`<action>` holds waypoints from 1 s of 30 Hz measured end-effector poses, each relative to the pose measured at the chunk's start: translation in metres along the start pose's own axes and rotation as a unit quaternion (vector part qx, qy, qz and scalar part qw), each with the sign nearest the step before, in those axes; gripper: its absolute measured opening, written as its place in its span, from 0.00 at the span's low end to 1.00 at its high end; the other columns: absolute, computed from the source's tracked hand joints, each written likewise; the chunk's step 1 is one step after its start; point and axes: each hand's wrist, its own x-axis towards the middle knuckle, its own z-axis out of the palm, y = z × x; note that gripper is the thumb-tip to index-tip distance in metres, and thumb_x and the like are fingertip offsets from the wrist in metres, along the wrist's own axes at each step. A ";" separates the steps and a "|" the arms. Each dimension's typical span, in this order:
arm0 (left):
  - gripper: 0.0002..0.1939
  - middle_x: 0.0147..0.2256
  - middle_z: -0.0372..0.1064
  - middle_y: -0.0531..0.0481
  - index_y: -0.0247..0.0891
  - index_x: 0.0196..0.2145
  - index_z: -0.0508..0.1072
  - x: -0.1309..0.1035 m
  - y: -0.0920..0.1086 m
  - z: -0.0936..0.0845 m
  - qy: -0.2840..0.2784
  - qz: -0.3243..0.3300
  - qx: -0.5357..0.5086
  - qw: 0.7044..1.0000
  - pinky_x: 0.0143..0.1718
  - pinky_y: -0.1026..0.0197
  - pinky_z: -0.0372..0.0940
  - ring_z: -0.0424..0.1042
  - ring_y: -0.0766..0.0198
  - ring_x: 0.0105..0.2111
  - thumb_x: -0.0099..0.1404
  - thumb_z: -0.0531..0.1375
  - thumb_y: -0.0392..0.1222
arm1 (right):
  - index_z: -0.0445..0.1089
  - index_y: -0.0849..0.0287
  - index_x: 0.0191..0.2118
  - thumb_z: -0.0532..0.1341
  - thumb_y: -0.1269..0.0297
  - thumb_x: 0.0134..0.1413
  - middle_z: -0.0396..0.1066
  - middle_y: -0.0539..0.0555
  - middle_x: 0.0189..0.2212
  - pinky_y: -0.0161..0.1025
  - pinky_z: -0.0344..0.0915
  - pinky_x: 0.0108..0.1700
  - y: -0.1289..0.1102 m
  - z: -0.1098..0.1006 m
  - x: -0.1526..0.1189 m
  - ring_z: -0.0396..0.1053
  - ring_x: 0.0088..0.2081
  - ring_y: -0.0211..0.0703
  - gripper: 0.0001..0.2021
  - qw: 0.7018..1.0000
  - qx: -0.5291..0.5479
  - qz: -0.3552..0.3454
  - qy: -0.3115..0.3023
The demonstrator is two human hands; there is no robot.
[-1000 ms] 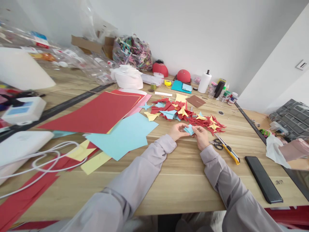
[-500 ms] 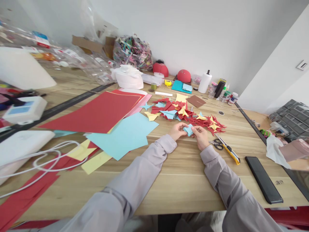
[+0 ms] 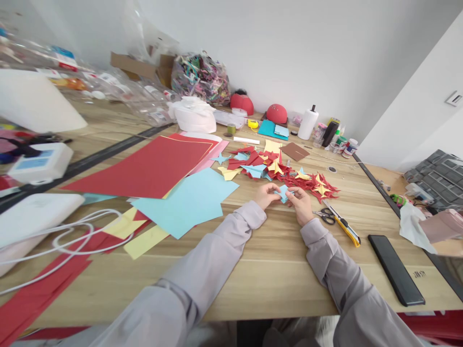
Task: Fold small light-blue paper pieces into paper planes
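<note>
A small folded piece of light blue paper [image 3: 283, 193] is held between both hands, just above the wooden table. My left hand [image 3: 266, 195] pinches its left side with thumb and fingers. On the opposite side, my right hand [image 3: 301, 204] grips the paper the same way. Right behind the hands lies a heap of folded red paper pieces [image 3: 249, 159], mixed with yellow and blue star shapes, among them a yellow paper star [image 3: 320, 187]. The fingers partly cover the blue paper, so its full shape is hidden.
Scissors [image 3: 327, 216] and a yellow utility knife [image 3: 347, 229] lie right of my right hand, with a black phone [image 3: 395, 270] beyond. Leftward are blue sheets [image 3: 184, 202], a large red sheet [image 3: 144, 168], red strips [image 3: 47, 284] and a white cable [image 3: 72, 250]. Bottles stand at the back.
The blue paper has changed outline slightly between my fingers, now showing more pointed edges. Both hands stay in nearly the same place, and the view has shifted a little.
</note>
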 end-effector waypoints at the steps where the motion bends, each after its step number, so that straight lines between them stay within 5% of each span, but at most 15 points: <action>1: 0.14 0.23 0.67 0.55 0.34 0.23 0.65 -0.001 0.001 0.000 0.000 -0.009 -0.014 1.000 0.29 0.58 0.67 0.69 0.66 0.25 0.37 0.66 0.33 | 0.68 0.58 0.32 0.68 0.58 0.34 0.68 0.47 0.23 0.31 0.58 0.22 0.000 0.000 0.000 0.62 0.21 0.31 0.16 1.000 -0.001 0.001 -0.001; 17: 0.13 0.23 0.67 0.56 0.34 0.24 0.66 -0.002 0.004 0.001 0.001 -0.020 -0.063 0.998 0.30 0.56 0.69 0.69 0.65 0.25 0.38 0.64 0.32 | 0.66 0.57 0.36 0.70 0.63 0.32 0.69 0.47 0.26 0.31 0.58 0.23 -0.001 0.000 -0.001 0.63 0.24 0.34 0.20 0.999 -0.014 0.003 -0.035; 22: 0.18 0.28 0.72 0.50 0.34 0.31 0.73 0.000 -0.002 0.000 -0.019 -0.017 -0.035 0.999 0.35 0.54 0.68 0.72 0.60 0.31 0.37 0.66 0.33 | 0.66 0.57 0.36 0.70 0.66 0.30 0.70 0.48 0.29 0.32 0.60 0.25 -0.001 0.000 -0.001 0.64 0.26 0.34 0.21 0.999 -0.003 0.001 -0.052; 30: 0.14 0.46 0.69 0.41 0.32 0.26 0.76 0.001 -0.002 -0.002 -0.008 -0.011 -0.048 0.999 0.36 0.53 0.68 0.72 0.56 0.37 0.37 0.68 0.39 | 0.66 0.57 0.38 0.68 0.64 0.34 0.71 0.49 0.31 0.32 0.59 0.25 0.000 -0.001 0.000 0.65 0.27 0.36 0.20 0.998 -0.021 -0.008 -0.055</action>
